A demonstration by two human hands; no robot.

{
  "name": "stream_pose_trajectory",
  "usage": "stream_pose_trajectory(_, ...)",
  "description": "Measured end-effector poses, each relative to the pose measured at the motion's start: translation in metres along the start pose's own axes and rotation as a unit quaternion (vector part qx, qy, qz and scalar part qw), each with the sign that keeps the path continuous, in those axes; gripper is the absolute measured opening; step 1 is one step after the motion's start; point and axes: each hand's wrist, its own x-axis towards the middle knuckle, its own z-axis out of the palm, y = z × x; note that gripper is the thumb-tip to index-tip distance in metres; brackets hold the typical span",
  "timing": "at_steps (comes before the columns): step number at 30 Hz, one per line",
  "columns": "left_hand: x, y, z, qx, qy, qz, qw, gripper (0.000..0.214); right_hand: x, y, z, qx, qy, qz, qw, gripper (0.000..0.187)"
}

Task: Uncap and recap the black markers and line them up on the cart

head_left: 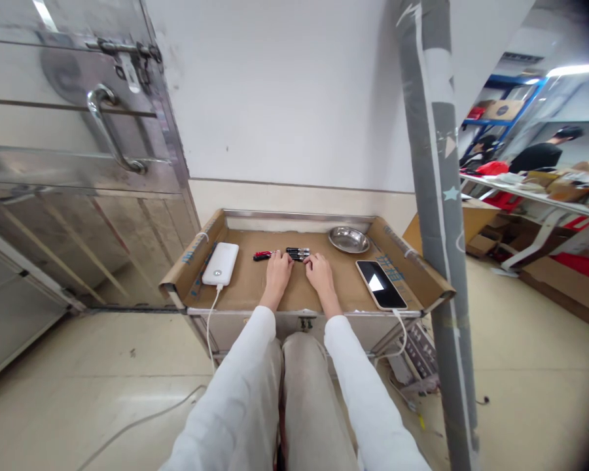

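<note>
"Dark sticks (pixel 298 250), pen-like, with silvery bands: where do they lie in the head view?"

"Near the middle of the brown-covered tabletop (pixel 248 289), side by side, between the left hand (pixel 277 276) and the right hand (pixel 320 273). A red stick (pixel 262 254) lies to the left with a black stick (pixel 260 258), both running toward the left fingers."

"What is each grip doing?"

"The left hand's fingers are bent, with the thumb side at the near ends of the dark ones. The right hand's fingers curl in at their other ends. Whether either grip pinches or only rests there, I can't tell; the fingertips are too small."

"How would they handle?"

"Light and stiff, I'd judge, not very fragile. If the barrels are round and smooth, they could roll or slip. Thumb and forefinger across the middle of one barrel should hold it best."

"Anything close by?"

"A metal dish (pixel 348 241) and a phone (pixel 381 285) to the right; a white power bank (pixel 220 263) to the left."
</note>
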Motion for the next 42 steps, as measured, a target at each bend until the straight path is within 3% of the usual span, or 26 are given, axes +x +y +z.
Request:
stream_pose_trajectory(3,0.001,0.003,-0.002,0.044,0.037,-0.033,0.998,0.015,0.000,-0.001,-0.001,-0.003,-0.002,0.000,1.000,0.024)
stream_pose_trajectory(7,-0.002,0.007,-0.007,0.107,0.087,-0.145,0.980,0.020,-0.001,-0.004,-0.004,-0.007,-0.011,0.005,1.000,0.025)
stream_pose_trajectory(10,-0.006,0.009,-0.009,0.135,0.095,-0.203,0.965,0.025,0.000,-0.005,-0.006,-0.016,-0.017,0.009,1.000,0.027)
stream_pose_trajectory(18,-0.010,0.010,-0.009,0.171,0.079,-0.212,0.959,0.027,-0.001,-0.004,-0.006,-0.033,-0.018,0.031,0.999,0.026)
stream_pose_trajectory(24,-0.008,0.010,-0.013,0.160,0.056,-0.193,0.966,0.030,0.000,-0.007,-0.007,0.024,0.013,-0.002,1.000,0.031)
stream_pose_trajectory(28,-0.003,0.009,-0.017,0.062,0.012,-0.081,0.995,0.030,0.000,-0.011,-0.011,0.103,0.021,-0.077,0.992,0.039)
stream_pose_trajectory(31,-0.002,0.009,-0.017,-0.048,-0.012,-0.012,0.999,0.025,0.000,-0.011,-0.013,0.145,0.029,-0.088,0.985,0.036)
stream_pose_trajectory(36,0.001,0.005,-0.009,-0.219,0.056,0.019,0.974,0.019,0.002,-0.007,-0.009,0.183,0.016,-0.059,0.981,0.025)
stream_pose_trajectory(42,0.002,0.005,-0.007,-0.283,0.103,0.008,0.953,0.035,0.003,-0.007,-0.005,0.264,0.009,-0.042,0.964,0.021)
